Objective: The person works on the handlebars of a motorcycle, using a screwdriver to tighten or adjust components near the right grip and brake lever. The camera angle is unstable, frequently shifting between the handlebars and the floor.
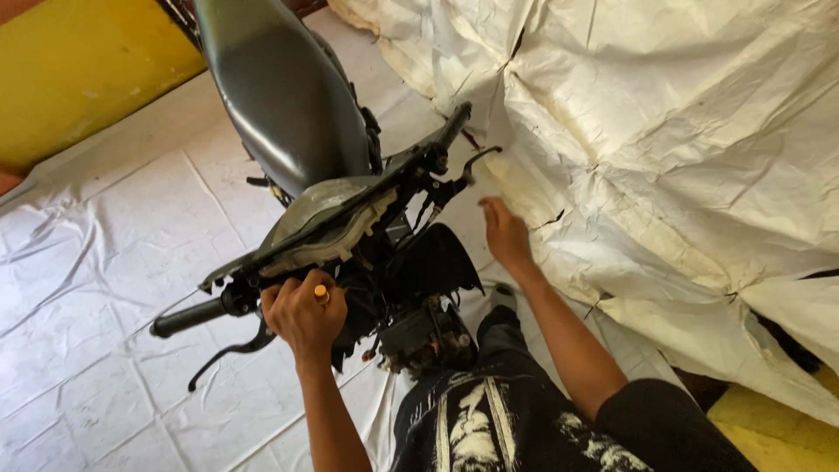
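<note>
I see the motorcycle (pixel 297 131) standing on white sheeting (pixel 96 262), hemmed on its right by a crumpled white tarp (pixel 664 149) that rises just beside the right handlebar grip (pixel 454 122), while the sheet to its left lies open out to a yellow wall (pixel 79 70). My left hand (pixel 301 315) is fisted on the handlebar (pixel 262 293) near the left grip (pixel 188 319) and brake lever (pixel 232 350), a small orange-tipped thing poking from the fingers. My right hand (pixel 502 232) hangs loosely open, holding nothing, between the tarp and the headlight housing (pixel 328 223).
</note>
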